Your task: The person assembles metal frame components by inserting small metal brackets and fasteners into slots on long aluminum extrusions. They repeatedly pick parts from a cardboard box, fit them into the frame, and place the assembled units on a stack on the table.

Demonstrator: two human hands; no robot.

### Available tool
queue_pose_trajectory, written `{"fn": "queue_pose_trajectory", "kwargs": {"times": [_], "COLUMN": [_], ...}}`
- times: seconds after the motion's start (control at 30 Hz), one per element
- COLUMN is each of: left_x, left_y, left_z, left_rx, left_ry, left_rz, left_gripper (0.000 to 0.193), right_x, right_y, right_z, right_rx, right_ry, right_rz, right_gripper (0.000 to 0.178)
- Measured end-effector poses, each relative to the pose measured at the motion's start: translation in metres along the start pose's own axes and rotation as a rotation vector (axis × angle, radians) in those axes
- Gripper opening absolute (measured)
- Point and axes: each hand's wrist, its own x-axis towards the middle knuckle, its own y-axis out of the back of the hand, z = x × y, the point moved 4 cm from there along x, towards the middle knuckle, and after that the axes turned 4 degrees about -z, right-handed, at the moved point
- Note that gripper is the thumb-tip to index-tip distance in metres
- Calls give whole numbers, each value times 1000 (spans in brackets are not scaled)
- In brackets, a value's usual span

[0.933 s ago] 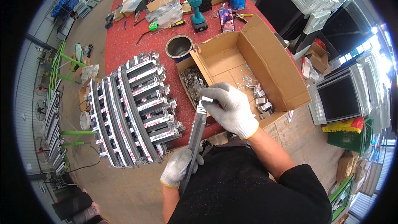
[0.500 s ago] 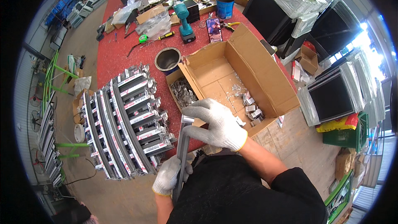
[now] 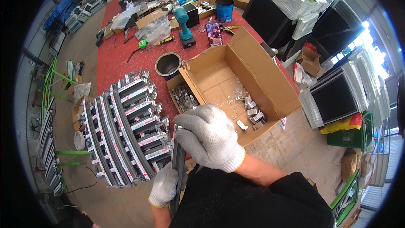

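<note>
My left hand (image 3: 163,186), in a whitish work glove, is wrapped round a long grey metal profile (image 3: 177,162) that stands tilted in front of my body. My right hand (image 3: 213,138), gloved too, is closed at the profile's upper end. Its curled fingers and thumb cover that end, so a small silver metal piece there is mostly hidden. Beyond the right hand stands an open cardboard box (image 3: 263,78) with small metal corner pieces (image 3: 255,114) in it. A smaller box section beside it holds dark small metal parts (image 3: 184,97).
Stacked profiles (image 3: 122,133) lie crosswise at the left of the red table (image 3: 122,55). Behind the box are a metal pot (image 3: 168,65), a cordless drill (image 3: 183,27), a phone (image 3: 214,33), a tape measure (image 3: 142,43) and a blue can (image 3: 224,10). Wrapped panels (image 3: 337,93) stand at right.
My right hand has moved down and closed over the profile's top end, covering the silver piece that showed before. My left hand and the profile have shifted slightly left.
</note>
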Motion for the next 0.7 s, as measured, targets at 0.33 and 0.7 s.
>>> {"fn": "queue_pose_trajectory", "kwargs": {"times": [0.33, 0.7], "left_x": [-4, 2], "left_y": [-2, 22], "left_z": [7, 29], "left_rx": [-107, 766], "left_ry": [120, -233], "left_rz": [41, 74], "left_gripper": [18, 24], "right_x": [-4, -15], "right_y": [0, -4], "right_z": [1, 5], "right_rx": [-9, 86], "right_ry": [-19, -89], "right_rz": [34, -35], "right_gripper": [27, 30]}}
